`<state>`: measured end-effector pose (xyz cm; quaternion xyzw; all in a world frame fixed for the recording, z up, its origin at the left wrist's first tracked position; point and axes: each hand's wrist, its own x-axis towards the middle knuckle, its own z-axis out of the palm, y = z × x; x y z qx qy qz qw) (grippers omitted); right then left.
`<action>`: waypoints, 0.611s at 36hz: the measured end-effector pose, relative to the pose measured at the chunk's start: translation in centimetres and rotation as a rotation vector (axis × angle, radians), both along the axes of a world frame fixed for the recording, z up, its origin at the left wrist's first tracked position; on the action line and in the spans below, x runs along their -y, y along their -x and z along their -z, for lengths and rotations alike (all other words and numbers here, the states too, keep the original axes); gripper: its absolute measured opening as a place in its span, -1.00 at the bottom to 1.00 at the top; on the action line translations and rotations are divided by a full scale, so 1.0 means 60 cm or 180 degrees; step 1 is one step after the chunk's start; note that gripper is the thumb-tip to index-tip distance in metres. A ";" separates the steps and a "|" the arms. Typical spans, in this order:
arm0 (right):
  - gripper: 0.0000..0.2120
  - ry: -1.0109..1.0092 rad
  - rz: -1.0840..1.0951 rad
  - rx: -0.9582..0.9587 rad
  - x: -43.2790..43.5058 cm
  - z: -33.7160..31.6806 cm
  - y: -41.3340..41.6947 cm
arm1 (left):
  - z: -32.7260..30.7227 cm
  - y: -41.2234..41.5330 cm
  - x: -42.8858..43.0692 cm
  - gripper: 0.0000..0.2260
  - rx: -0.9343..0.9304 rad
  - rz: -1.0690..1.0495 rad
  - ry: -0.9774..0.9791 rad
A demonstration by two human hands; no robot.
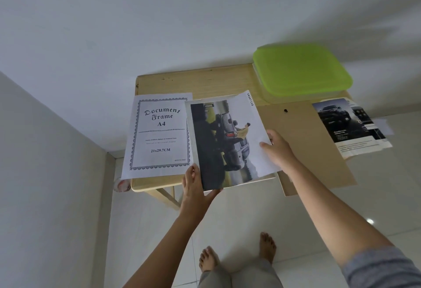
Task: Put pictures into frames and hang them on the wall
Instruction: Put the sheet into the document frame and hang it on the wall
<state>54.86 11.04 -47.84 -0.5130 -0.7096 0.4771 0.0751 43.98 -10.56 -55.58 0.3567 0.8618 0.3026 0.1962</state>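
left hand (195, 187): fingers curled under near corner of car picture (227, 142), thumb on top. right hand (278, 149): fingers pinch its right edge. sheet over table (205, 83).

The left hand (195, 187) and right hand (277, 149) hold a car picture (227, 142) by its edges.
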 end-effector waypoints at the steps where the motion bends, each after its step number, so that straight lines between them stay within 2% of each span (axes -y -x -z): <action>1: -0.62 -0.0063 -0.0048 0.0023 0.000 0.000 -0.002 | 0.001 0.000 0.001 -0.16 -0.0009 0.0008 -0.0004; 7: -0.54 -0.0363 -0.0019 -0.0116 -0.004 0.007 -0.014 | 0.003 -0.001 0.002 -0.12 0.0018 0.0055 0.0131; 13: -0.54 -0.0609 0.0018 -0.0267 -0.024 -0.001 -0.039 | -0.002 -0.004 0.003 -0.12 0.0050 0.0012 0.0080; 22: -0.60 -0.0652 0.0567 0.0033 -0.071 0.007 -0.118 | -0.007 -0.019 0.003 -0.15 -0.0061 -0.0286 0.0096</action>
